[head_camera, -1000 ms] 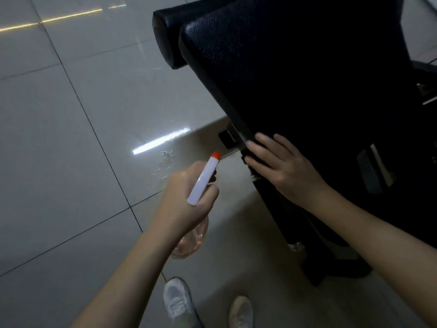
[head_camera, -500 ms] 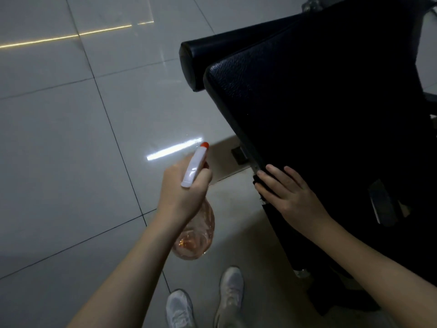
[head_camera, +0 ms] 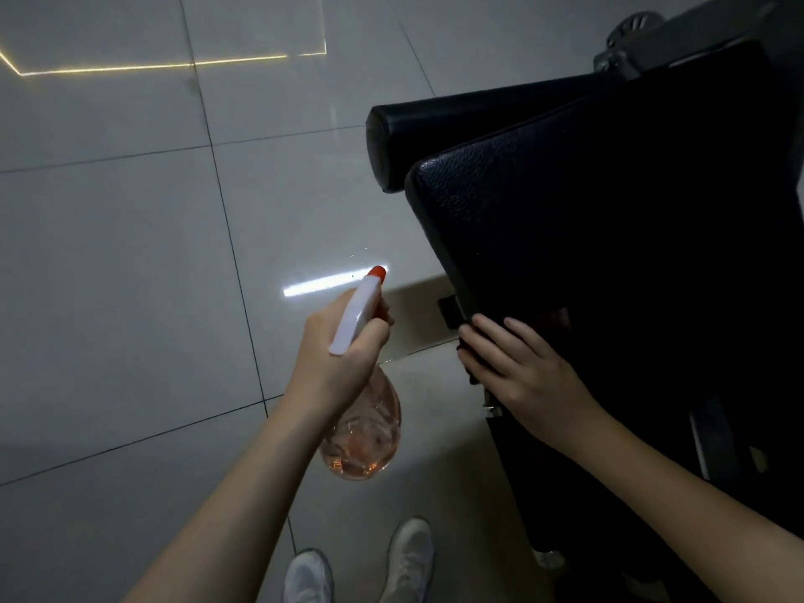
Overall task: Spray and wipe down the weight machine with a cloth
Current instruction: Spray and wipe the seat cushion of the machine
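A black padded seat of the weight machine fills the right side, with a second black pad behind it. My left hand grips a spray bottle with a clear orange-tinted body, a white head and an orange nozzle that points toward the pad's near edge. My right hand lies flat on the pad's lower left edge, pressing a dark cloth that shows only under the fingers. The machine's frame below the pad is lost in shadow.
Glossy pale floor tiles spread to the left, with a bright light reflection by the nozzle. My two white shoes stand at the bottom. A grey metal frame part sticks out at the top right.
The view has shifted, so the pads sit further right and lower. My left hand has raised the bottle and drawn it nearer the pad. My right hand has stayed on the pad's edge.
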Motion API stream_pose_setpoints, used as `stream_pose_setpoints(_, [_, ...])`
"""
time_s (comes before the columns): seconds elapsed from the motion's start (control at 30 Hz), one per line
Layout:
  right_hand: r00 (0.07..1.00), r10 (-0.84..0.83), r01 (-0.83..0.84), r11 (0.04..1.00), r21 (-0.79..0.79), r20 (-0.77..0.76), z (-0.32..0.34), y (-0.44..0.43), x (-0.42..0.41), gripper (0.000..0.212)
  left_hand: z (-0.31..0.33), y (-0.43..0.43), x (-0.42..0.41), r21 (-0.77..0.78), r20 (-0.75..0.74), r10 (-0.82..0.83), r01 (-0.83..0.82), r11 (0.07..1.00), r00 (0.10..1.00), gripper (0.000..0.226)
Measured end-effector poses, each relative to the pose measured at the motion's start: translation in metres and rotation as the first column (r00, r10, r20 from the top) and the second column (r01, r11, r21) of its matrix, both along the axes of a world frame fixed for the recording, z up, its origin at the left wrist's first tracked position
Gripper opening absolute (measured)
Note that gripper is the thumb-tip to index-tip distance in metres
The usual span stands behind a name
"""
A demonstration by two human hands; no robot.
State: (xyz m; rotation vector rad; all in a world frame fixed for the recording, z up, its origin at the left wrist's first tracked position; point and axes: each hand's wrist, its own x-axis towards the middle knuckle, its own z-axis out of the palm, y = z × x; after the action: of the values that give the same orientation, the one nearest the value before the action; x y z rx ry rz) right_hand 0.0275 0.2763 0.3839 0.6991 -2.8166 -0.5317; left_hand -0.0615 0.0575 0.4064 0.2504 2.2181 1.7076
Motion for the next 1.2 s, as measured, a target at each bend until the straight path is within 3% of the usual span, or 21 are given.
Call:
stream_pose_setpoints(0.2, [0.977, -0.013, 0.006, 1.000, -0.031, -0.214, 0.019, -0.034, -0.110, 0.045, -0.007, -0.005, 0.005, -0.038, -0.048, -0.005, 0.003, 0.999, 0.999, 0.026])
stream_pose_setpoints(0.33, [0.985, -0.006, 0.011, 1.000, 0.026, -0.173, 0.011, -0.028, -0.092, 0.029, -0.012, -0.012, 0.010, -0.075, -0.029, -0.015, 0.013, 0.997, 0.999, 0.023])
stream_pose_setpoints(0.5, [0.999, 0.051, -0.051, 0.997, 0.049, 0.004, 0.015, -0.009, -0.044, 0.040, -0.006, -0.022, 0.009, -0.073, -0.021, 0.002, -0.004, 0.997, 1.000, 0.019])
stream_pose_setpoints(0.57, [0.999, 0.049, -0.049, 0.995, 0.083, 0.002, 0.018, -0.011, -0.056, 0.047, -0.003, -0.023, 0.010, -0.079, -0.032, -0.012, 0.010, 0.997, 0.999, 0.019])
stream_pose_setpoints(0.7, [0.994, 0.061, -0.048, 0.989, 0.140, -0.092, 0.023, -0.028, -0.112, 0.042, 0.000, -0.021, 0.009, -0.082, -0.039, -0.035, 0.032, 0.996, 0.999, 0.030])
stream_pose_setpoints(0.9, [0.984, -0.100, 0.104, 0.994, 0.018, -0.146, 0.040, -0.054, -0.177, 0.038, -0.005, -0.015, 0.010, -0.105, -0.014, -0.051, 0.050, 0.993, 0.999, 0.026])
stream_pose_setpoints(1.03, [0.990, 0.000, 0.003, 1.000, 0.019, -0.144, 0.031, -0.034, -0.136, 0.030, 0.001, -0.012, 0.005, -0.095, -0.014, -0.050, 0.049, 0.994, 0.999, 0.027])
stream_pose_setpoints(1.2, [0.998, 0.006, -0.021, 0.977, -0.214, -0.068, 0.021, -0.012, -0.060, 0.035, 0.018, -0.017, -0.010, -0.092, -0.023, -0.034, 0.032, 0.995, 0.999, 0.016])
